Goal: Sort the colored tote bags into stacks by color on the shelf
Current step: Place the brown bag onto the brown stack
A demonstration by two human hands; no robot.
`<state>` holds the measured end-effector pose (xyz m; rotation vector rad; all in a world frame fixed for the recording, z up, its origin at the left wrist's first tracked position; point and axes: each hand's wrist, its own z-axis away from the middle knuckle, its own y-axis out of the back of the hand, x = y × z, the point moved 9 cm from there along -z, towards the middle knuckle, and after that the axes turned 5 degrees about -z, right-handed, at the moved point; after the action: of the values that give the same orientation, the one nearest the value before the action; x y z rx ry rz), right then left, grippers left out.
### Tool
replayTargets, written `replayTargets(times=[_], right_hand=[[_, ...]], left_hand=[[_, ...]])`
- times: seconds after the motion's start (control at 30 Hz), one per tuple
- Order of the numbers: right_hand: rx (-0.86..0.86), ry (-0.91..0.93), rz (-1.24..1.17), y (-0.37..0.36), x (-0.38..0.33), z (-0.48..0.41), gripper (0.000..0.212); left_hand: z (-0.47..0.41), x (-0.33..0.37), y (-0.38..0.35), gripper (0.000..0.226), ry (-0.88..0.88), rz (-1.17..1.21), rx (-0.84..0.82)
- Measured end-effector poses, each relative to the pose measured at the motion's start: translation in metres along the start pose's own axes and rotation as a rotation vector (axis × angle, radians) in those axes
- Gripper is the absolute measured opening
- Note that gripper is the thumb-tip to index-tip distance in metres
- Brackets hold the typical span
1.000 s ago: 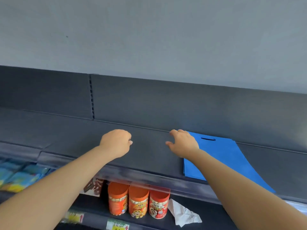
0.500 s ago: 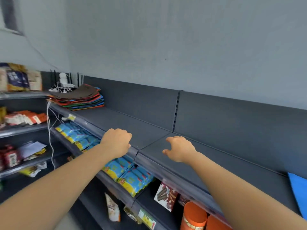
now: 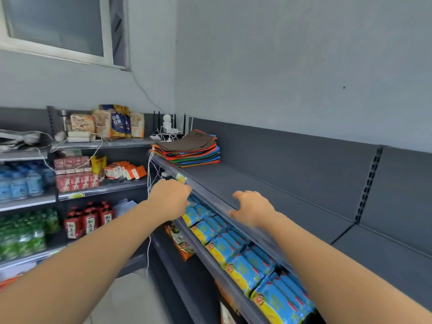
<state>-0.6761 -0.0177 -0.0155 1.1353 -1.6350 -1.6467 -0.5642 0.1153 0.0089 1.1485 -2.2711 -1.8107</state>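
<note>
A mixed pile of flat fabric tote bags [image 3: 189, 149], brown on top with orange, green, blue and red layers beneath, is lying at the far left end of the dark grey metal shelf [image 3: 268, 190], well apart from both hands. The left hand [image 3: 170, 198] is hovering just before the shelf's front rail, fingers curled in and seemingly gripping nothing, though blur is softening it. The right hand [image 3: 251, 208] is hanging over the front edge, fingers loosely spread, empty. Blue-and-yellow snack packets [image 3: 233, 249] are sitting on the tier below.
</note>
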Motion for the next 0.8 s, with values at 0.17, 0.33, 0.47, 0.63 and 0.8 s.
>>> replayTargets(times=[0.17, 0.33, 0.47, 0.63, 0.8], right_hand=[[-0.005, 0.056, 0.009, -0.016, -0.039, -0.067, 0.056], [-0.007, 0.112, 0.020, -0.032, -0.070, -0.141, 0.055], [0.000, 0.165, 0.006, -0.035, -0.090, -0.205, 0.057], [0.013, 0.222, -0.002, -0.034, -0.113, -0.280, 0.054], [0.021, 0.260, -0.016, -0.039, -0.131, -0.340, 0.053]], left_hand=[[-0.023, -0.048, -0.035, 0.018, 0.061, -0.010, -0.018], [-0.056, -0.090, -0.080, 0.022, 0.119, 0.017, -0.053], [-0.092, -0.127, -0.109, 0.025, 0.173, 0.023, -0.069], [-0.135, -0.170, -0.134, 0.023, 0.226, 0.019, -0.080], [-0.175, -0.201, -0.164, 0.024, 0.235, 0.042, -0.102]])
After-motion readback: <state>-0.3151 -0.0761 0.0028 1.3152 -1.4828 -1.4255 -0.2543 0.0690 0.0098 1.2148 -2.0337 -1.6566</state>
